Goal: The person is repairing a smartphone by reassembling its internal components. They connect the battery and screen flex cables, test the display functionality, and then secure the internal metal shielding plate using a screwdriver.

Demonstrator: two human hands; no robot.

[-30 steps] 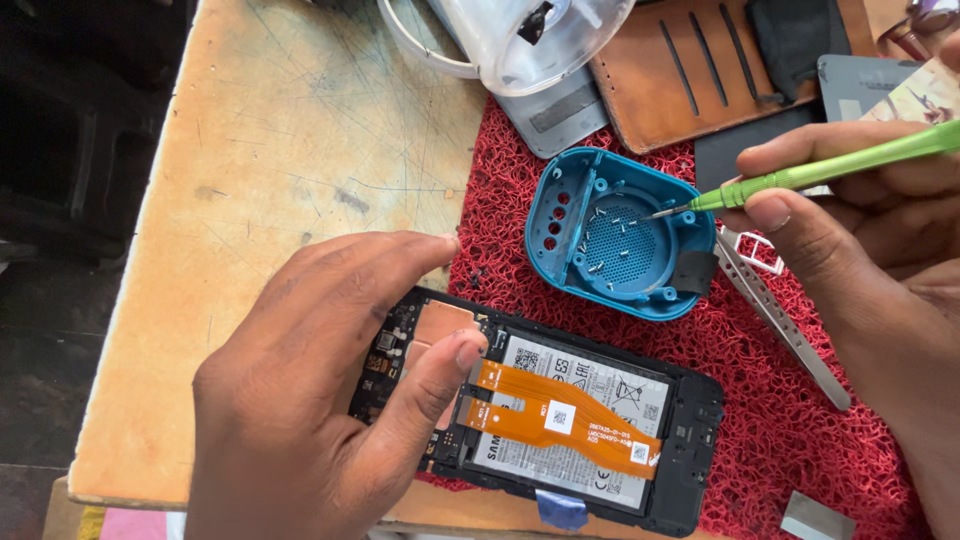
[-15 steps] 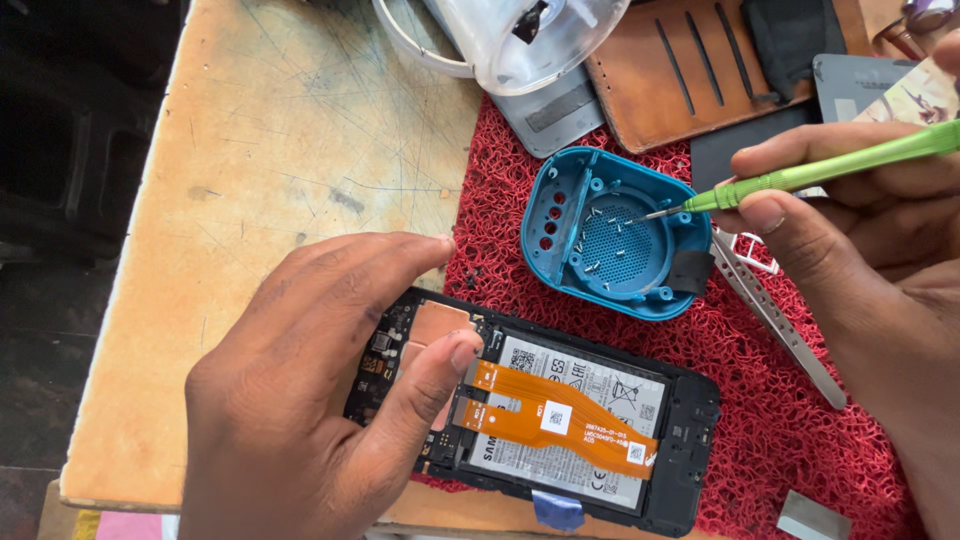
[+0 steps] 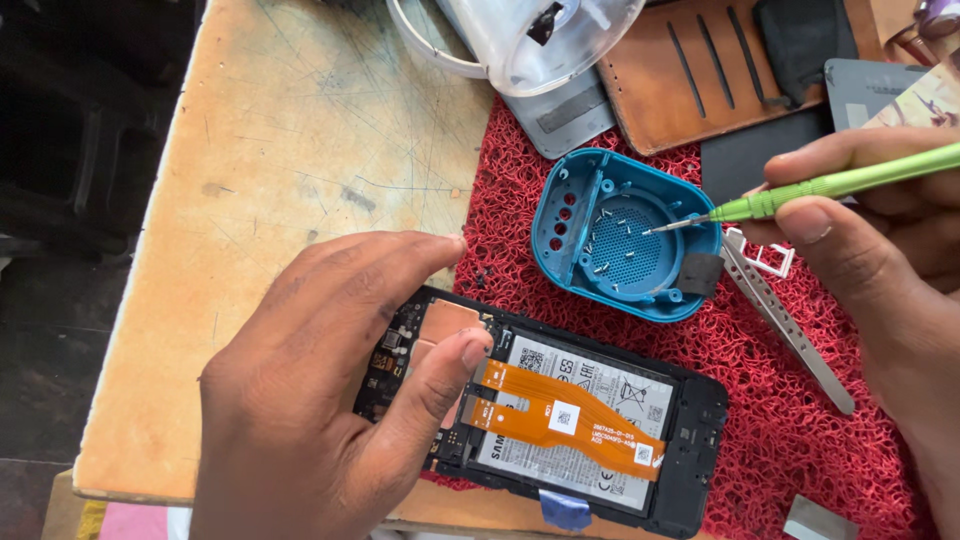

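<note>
An opened black phone (image 3: 690, 420) lies face down on a red mesh mat (image 3: 790, 400), its battery and an orange flex cable (image 3: 560, 410) exposed. My left hand (image 3: 320, 390) rests on the phone's left end, thumb pressing near the cable's connector. My right hand (image 3: 880, 260) holds a green screwdriver (image 3: 830, 185) whose tip reaches into a blue plastic shell (image 3: 620, 235) with several small screws lying inside it.
Metal tweezers (image 3: 790, 330) lie on the mat right of the blue shell. A brown leather wallet case (image 3: 690, 70), a clear plastic tub (image 3: 540, 35) and grey phone backs sit at the far edge. Scratched wooden tabletop (image 3: 290, 140) extends left.
The view has shifted slightly. Both hands, the screwdriver and the phone hold nearly the same positions.
</note>
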